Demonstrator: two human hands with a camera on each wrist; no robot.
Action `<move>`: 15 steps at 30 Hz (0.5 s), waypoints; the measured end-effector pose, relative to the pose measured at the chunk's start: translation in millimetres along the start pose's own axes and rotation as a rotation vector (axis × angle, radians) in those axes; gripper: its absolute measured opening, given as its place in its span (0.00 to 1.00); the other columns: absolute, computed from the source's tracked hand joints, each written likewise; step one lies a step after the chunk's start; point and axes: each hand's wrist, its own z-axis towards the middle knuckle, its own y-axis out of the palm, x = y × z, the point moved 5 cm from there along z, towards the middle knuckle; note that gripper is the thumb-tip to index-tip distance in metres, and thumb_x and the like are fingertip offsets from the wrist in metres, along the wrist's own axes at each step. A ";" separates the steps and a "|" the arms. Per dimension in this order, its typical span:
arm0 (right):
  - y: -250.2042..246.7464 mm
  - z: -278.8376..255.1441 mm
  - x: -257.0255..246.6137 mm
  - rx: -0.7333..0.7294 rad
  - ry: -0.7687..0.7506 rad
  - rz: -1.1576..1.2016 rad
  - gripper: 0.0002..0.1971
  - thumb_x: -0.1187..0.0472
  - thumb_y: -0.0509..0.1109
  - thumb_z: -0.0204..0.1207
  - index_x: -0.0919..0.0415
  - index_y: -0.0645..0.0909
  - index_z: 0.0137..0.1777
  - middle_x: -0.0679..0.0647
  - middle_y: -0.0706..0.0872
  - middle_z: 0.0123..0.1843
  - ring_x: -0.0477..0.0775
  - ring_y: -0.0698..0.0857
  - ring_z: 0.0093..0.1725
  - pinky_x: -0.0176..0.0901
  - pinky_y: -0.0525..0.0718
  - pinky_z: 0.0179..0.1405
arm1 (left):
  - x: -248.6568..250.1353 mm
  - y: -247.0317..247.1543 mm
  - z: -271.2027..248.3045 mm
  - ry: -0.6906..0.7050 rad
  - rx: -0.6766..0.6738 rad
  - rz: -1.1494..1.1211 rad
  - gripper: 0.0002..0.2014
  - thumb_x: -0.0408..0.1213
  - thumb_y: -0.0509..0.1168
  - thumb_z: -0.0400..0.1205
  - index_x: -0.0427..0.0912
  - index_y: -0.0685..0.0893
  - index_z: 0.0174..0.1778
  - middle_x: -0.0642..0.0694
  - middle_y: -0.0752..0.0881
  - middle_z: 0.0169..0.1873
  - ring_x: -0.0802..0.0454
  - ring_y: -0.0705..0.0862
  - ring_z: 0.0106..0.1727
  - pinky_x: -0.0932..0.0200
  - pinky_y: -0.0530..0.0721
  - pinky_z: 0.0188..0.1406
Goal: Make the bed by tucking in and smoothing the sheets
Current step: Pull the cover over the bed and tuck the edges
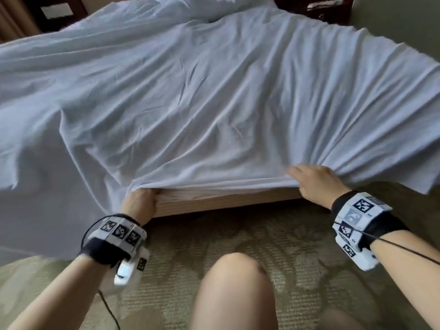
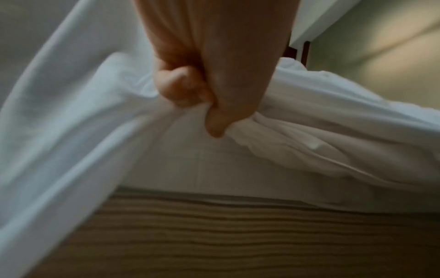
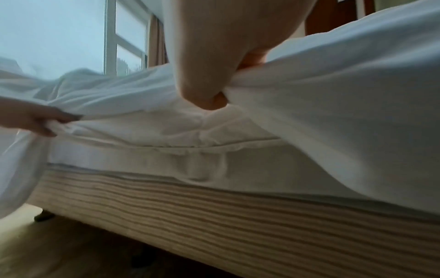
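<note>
A wrinkled white sheet (image 1: pixel 202 91) covers the bed and hangs off its near edge. My left hand (image 1: pixel 140 201) grips a bunch of the sheet (image 2: pixel 83 112) at the edge, fingers curled round the cloth, as the left wrist view (image 2: pixel 202 97) shows. Further right along the same edge, my right hand (image 1: pixel 314 184) holds the sheet (image 3: pixel 333 112) with fingers on top and the thumb (image 3: pixel 204 99) pinching beneath. Between the hands the sheet is lifted, baring the white mattress side (image 3: pixel 166 159) and the ribbed beige bed base (image 1: pixel 226 198).
Patterned green carpet (image 1: pixel 273 246) lies in front of the bed, with my bare knee (image 1: pixel 235 282) over it. Pillows (image 1: pixel 190 3) sit at the far end, dark wood furniture (image 1: pixel 321 8) behind. A window (image 3: pixel 126 37) shows beyond the bed. Loose sheet drapes to the floor at left (image 1: pixel 35 198).
</note>
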 end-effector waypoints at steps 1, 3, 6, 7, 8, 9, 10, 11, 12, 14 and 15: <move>4.4 -5.5 -0.2 -0.013 -0.010 0.014 0.22 0.78 0.76 0.44 0.64 0.85 0.42 0.58 0.83 0.30 0.62 0.83 0.22 0.50 0.82 0.20 | 3.0 1.7 2.6 -0.042 -0.009 -0.120 0.18 0.34 0.60 0.77 0.43 0.85 0.62 0.40 0.84 0.61 0.41 0.80 0.65 0.55 0.77 0.62; 14.5 -11.9 4.9 -0.084 0.012 0.089 0.18 0.75 0.74 0.53 0.59 0.83 0.43 0.53 0.83 0.34 0.58 0.84 0.33 0.50 0.83 0.35 | 13.8 11.5 9.3 -0.152 -0.110 -0.413 0.16 0.32 0.64 0.78 0.42 0.84 0.62 0.40 0.84 0.60 0.43 0.82 0.62 0.55 0.78 0.60; 20.6 -27.5 27.6 -0.157 0.423 0.539 0.10 0.72 0.65 0.71 0.56 0.79 0.41 0.48 0.78 0.36 0.51 0.75 0.39 0.44 0.74 0.43 | 31.1 17.8 3.8 -0.335 -0.280 -1.072 0.04 0.30 0.68 0.77 0.41 0.86 0.45 0.40 0.85 0.49 0.48 0.84 0.46 0.49 0.84 0.46; 21.4 -37.6 40.8 -0.055 0.632 0.693 0.09 0.72 0.64 0.73 0.57 0.79 0.40 0.51 0.79 0.35 0.52 0.76 0.38 0.43 0.73 0.40 | 35.4 18.4 1.2 -0.376 -0.288 -1.298 0.04 0.31 0.65 0.79 0.43 0.84 0.41 0.41 0.84 0.47 0.51 0.82 0.44 0.49 0.81 0.45; 17.7 -51.1 53.3 0.064 0.861 0.792 0.07 0.70 0.63 0.76 0.60 0.80 0.42 0.55 0.81 0.37 0.55 0.78 0.40 0.43 0.75 0.40 | 41.1 20.8 -1.7 -0.408 -0.299 -1.487 0.08 0.35 0.61 0.82 0.46 0.81 0.38 0.45 0.83 0.43 0.53 0.80 0.43 0.48 0.77 0.45; 19.8 -63.8 66.6 0.190 1.075 0.895 0.06 0.68 0.62 0.77 0.62 0.81 0.45 0.58 0.82 0.42 0.59 0.80 0.45 0.45 0.78 0.46 | 44.4 22.7 -3.5 -0.421 -0.306 -1.608 0.12 0.39 0.56 0.84 0.49 0.80 0.35 0.49 0.81 0.39 0.55 0.78 0.42 0.48 0.73 0.48; 22.5 -74.4 75.2 0.255 1.284 1.033 0.07 0.66 0.61 0.79 0.63 0.80 0.50 0.60 0.82 0.48 0.62 0.80 0.51 0.52 0.80 0.55 | 45.4 24.7 -2.8 -0.436 -0.292 -1.731 0.16 0.42 0.52 0.84 0.50 0.80 0.33 0.51 0.80 0.35 0.55 0.76 0.39 0.47 0.70 0.50; 26.8 -81.4 79.3 0.283 1.457 1.259 0.09 0.61 0.61 0.80 0.62 0.79 0.57 0.62 0.81 0.55 0.63 0.80 0.58 0.59 0.78 0.64 | 45.1 27.7 -0.2 -0.463 -0.243 -1.803 0.18 0.43 0.51 0.85 0.50 0.79 0.31 0.52 0.80 0.33 0.56 0.75 0.38 0.46 0.68 0.52; 30.5 -83.7 78.8 0.251 1.565 1.504 0.16 0.56 0.62 0.81 0.59 0.75 0.66 0.63 0.78 0.65 0.63 0.78 0.65 0.63 0.74 0.69 | 45.1 27.8 0.0 -0.522 -0.205 -1.854 0.17 0.44 0.52 0.85 0.49 0.78 0.32 0.51 0.78 0.33 0.56 0.74 0.37 0.45 0.68 0.54; 30.2 -79.0 74.6 0.188 1.601 1.860 0.30 0.45 0.62 0.80 0.57 0.63 0.79 0.63 0.69 0.77 0.64 0.71 0.75 0.64 0.69 0.73 | 44.5 29.6 3.8 -0.622 -0.139 -1.831 0.13 0.44 0.55 0.85 0.47 0.75 0.36 0.49 0.75 0.36 0.54 0.73 0.36 0.50 0.73 0.52; 27.3 -72.9 69.6 0.159 1.579 1.957 0.33 0.42 0.61 0.80 0.57 0.60 0.80 0.63 0.68 0.79 0.64 0.70 0.76 0.63 0.69 0.73 | 44.9 28.2 5.8 -0.632 -0.085 -1.799 0.12 0.44 0.56 0.86 0.46 0.76 0.37 0.48 0.76 0.38 0.54 0.73 0.35 0.54 0.77 0.45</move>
